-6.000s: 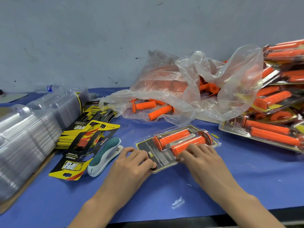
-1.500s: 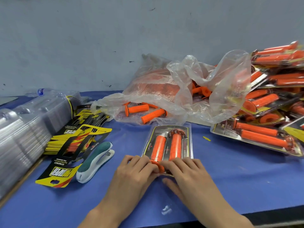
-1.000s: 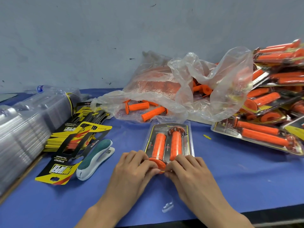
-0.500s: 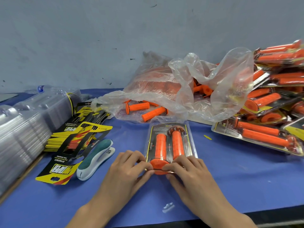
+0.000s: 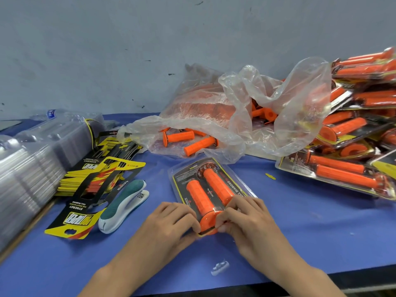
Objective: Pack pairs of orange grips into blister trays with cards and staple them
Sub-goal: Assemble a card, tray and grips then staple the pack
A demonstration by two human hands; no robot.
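A clear plastic blister tray (image 5: 182, 179) backed by a black-and-yellow card is seen lying on the blue table (image 5: 300, 221), angled slightly leftward at its far end, with a pair of ribbed orange cylindrical grips (image 5: 217, 185) seated side by side in it. Its near end is pinched by the left hand (image 5: 169, 224) at the left corner and by the right hand (image 5: 250, 224) at the right corner, the fingers of both being curled down over the edge. Just left of the tray, a teal-and-white stapler (image 5: 124, 205) is laid beside a fanned stack of yellow-and-black printed cards (image 5: 96, 174); further left, a stack of empty clear trays (image 5: 25, 168) is found. Behind the tray, a crumpled transparent plastic bag (image 5: 214, 110) of loose grips is spread. To the tray's right, a pile of finished packs (image 5: 353, 129) is heaped.
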